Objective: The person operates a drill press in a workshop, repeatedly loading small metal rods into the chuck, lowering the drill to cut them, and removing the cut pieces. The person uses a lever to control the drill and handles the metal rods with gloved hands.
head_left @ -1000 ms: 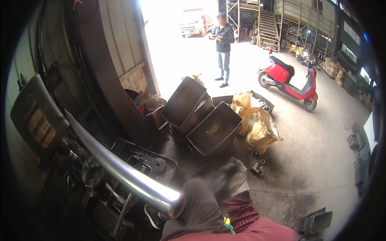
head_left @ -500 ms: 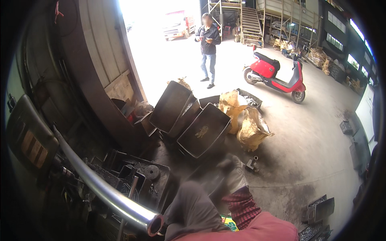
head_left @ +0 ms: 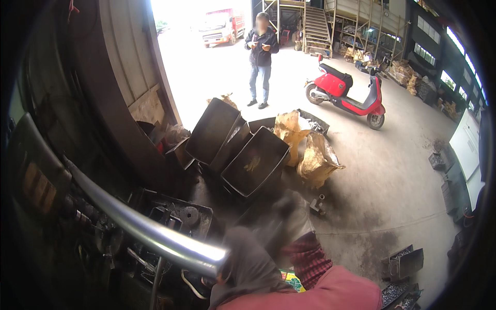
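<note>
Cannot tell grip of blurred right hand (head_left: 298, 214) near crates (head_left: 214, 129), seemingly tilted for easy reach; cannot see left hand.

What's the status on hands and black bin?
Left hand not in view. Right hand gloved, blurred; hold unclear. Black bin just ahead of it. Metal pipe crosses lower left.

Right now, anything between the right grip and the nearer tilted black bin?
Nothing visible. The nearer tilted black bin lies just beyond the right grip. The yellowish sack is off to the right and the metal tube to the left, both outside that line. Dark blur hides whether grip and bin touch.
</note>
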Demonstrator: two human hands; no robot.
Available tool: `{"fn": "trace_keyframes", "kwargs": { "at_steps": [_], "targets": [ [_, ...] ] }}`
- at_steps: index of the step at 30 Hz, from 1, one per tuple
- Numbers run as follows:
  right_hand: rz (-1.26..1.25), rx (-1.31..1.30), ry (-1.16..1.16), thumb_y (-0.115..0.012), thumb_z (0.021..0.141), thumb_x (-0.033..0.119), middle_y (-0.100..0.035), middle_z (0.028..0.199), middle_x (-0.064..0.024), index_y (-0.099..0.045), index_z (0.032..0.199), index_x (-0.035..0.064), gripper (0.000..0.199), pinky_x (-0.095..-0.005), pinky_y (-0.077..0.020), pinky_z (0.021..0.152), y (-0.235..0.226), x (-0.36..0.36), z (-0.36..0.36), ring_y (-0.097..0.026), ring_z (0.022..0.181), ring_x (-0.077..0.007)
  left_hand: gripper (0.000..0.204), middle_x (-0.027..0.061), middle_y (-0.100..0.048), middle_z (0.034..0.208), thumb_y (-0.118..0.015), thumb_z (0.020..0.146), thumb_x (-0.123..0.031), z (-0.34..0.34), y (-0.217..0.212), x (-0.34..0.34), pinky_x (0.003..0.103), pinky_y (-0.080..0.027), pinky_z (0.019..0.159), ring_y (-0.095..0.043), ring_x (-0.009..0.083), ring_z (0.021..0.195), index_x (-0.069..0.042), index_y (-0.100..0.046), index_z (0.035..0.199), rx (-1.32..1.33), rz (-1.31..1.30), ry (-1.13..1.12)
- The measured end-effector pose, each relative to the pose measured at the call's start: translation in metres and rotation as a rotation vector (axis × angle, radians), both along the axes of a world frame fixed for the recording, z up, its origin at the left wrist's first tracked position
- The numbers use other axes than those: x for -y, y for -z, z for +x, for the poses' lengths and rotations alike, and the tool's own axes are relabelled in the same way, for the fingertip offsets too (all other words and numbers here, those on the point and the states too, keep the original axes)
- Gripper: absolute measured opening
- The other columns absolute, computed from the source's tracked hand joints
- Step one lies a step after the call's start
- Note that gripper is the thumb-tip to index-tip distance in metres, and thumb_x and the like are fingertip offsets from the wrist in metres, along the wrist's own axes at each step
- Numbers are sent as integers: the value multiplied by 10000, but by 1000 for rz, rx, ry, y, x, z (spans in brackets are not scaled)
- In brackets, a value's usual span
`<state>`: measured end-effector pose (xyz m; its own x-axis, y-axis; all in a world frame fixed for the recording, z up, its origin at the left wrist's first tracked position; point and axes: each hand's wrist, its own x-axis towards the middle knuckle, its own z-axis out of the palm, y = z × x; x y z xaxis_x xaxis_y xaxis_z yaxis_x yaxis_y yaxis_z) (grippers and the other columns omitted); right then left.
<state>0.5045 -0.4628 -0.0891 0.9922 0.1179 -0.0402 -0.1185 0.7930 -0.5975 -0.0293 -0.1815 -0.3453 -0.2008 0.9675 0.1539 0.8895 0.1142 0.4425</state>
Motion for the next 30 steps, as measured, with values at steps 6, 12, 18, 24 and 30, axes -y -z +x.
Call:
{"fn": "trace_keyframes", "kwargs": {
  "at_steps": [6,12,18,24,30],
  "targets": [
    [47,-11,-156,-703,1014,303,-615,774,-74,-641,1160,-11,352,-473,-578,713,15,-2,-7,-629,700,-254,154,149,-688,768,-687,880,-188,-15,2,0,422,-550,706,-668,333,750,-49,-723,823,-2,-20,10],
    [73,-5,-217,-699,1014,326,-636,774,-81,-637,1156,-11,371,-483,-573,701,2,-7,-19,-640,703,-262,158,156,-694,780,-683,886,-185,-21,5,0,422,-553,714,-674,336,761,-42,-726,836,9,-26,-11],
    [-24,4,-137,-683,1022,316,-631,776,-77,-638,1147,-15,357,-487,-565,688,-24,-16,-33,-631,679,-261,163,163,-699,792,-678,892,-183,-31,9,4,422,-556,722,-679,340,772,-35,-730,848,2,-59,-23],
    [18,-38,-222,-671,1024,280,-630,780,-68,-646,1152,-10,319,-490,-576,723,-18,-21,-32,-631,695,-259,169,170,-705,804,-673,899,-181,-56,19,13,422,-559,731,-685,343,783,-28,-733,860,-6,-98,-49],
    [-193,231,-180,-617,1045,189,-683,911,-12,-714,1102,37,189,-354,-547,783,-5,-35,-34,-618,835,-126,175,177,-710,816,-668,905,-179,-81,35,33,422,-561,739,-691,346,794,-22,-737,873,-6,-157,-89]
  ]
}}
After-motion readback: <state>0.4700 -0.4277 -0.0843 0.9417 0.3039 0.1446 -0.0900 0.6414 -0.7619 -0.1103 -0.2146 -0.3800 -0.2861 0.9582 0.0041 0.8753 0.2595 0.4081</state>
